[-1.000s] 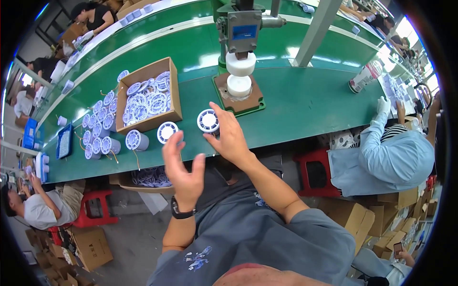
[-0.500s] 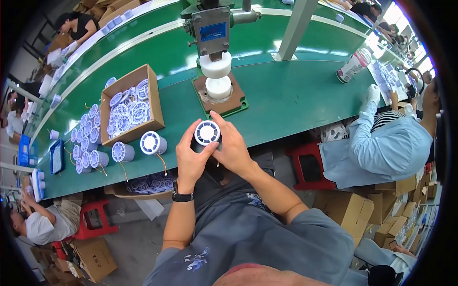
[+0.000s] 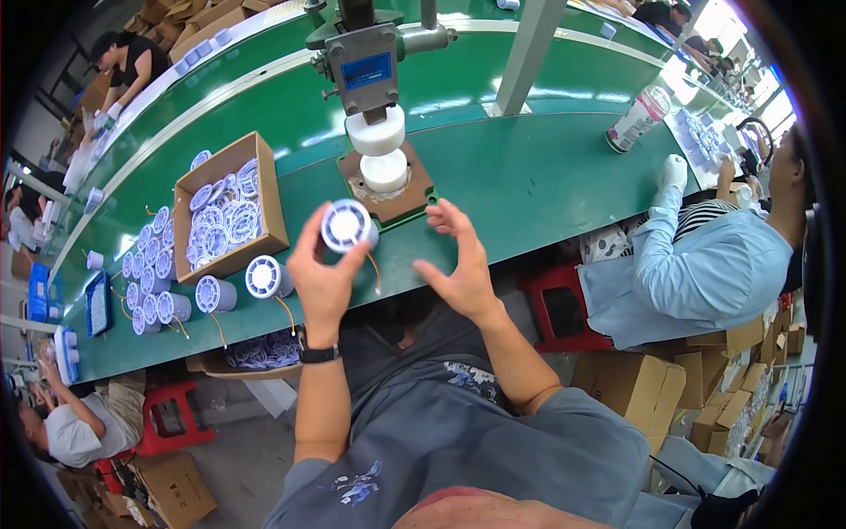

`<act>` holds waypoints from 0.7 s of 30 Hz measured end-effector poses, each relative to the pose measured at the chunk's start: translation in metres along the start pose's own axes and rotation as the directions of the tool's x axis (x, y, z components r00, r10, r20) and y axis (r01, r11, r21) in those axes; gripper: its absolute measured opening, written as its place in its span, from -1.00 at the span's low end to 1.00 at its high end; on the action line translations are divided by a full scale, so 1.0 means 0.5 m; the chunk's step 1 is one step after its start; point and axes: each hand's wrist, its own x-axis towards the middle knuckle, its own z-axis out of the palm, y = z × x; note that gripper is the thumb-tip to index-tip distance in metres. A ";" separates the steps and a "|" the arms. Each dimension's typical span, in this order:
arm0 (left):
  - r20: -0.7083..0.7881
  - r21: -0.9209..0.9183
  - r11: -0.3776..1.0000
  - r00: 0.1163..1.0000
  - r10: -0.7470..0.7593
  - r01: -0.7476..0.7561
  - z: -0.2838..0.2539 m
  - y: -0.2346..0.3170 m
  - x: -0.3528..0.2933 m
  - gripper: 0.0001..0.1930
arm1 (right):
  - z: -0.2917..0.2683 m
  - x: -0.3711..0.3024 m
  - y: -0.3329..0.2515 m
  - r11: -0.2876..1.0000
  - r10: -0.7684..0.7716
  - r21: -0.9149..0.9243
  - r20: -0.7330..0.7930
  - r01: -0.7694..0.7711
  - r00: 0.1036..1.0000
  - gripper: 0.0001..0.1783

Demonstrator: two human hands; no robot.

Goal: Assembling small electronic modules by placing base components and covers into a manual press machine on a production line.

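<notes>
My left hand [image 3: 322, 282] grips a pale lavender cylindrical housing [image 3: 350, 227] by its sides. Its round slotted white cap faces up, and an orange wire trails from it on the right. Apart from it, my right hand [image 3: 467, 275] is empty with fingers spread, close to the front corner of the press base [image 3: 401, 207]. The hand press [image 3: 363, 70] stands just beyond, with a white round upper block [image 3: 376, 130] over a white lower block [image 3: 385, 172] and a gap between them. Similar capped housings [image 3: 268, 277] with wires stand to the left of my left hand.
Behind those housings, a cardboard box [image 3: 275, 207] holds many slotted lavender discs [image 3: 231, 216]. A blue tray [image 3: 99, 304] lies farther left. At right are a tumbler [image 3: 639, 119], a metal post [image 3: 527, 62] and a seated co-worker [image 3: 705, 264] in light blue. Another box [image 3: 264, 348] sits below the table edge.
My left hand has moved left with the housing, showing more of its side and its wire. My right hand has let go of the housing and moved right, its fingers opening.
</notes>
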 end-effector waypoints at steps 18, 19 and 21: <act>0.236 -0.193 0.981 0.970 0.060 -0.014 0.091 -0.045 0.200 -0.50 | -0.078 0.290 -0.069 0.910 -0.407 -0.190 -0.241 0.368 0.881 -0.39; 0.239 -0.176 0.984 0.969 0.059 -0.016 0.086 -0.054 0.200 -0.49 | -0.085 0.360 -0.101 0.866 -0.480 -0.289 -0.260 0.407 0.838 -0.40; 0.248 -0.146 0.989 0.967 0.064 -0.028 0.083 -0.064 0.204 -0.48 | -0.090 0.497 -0.160 0.790 -0.613 -0.260 -0.310 0.555 0.727 -0.62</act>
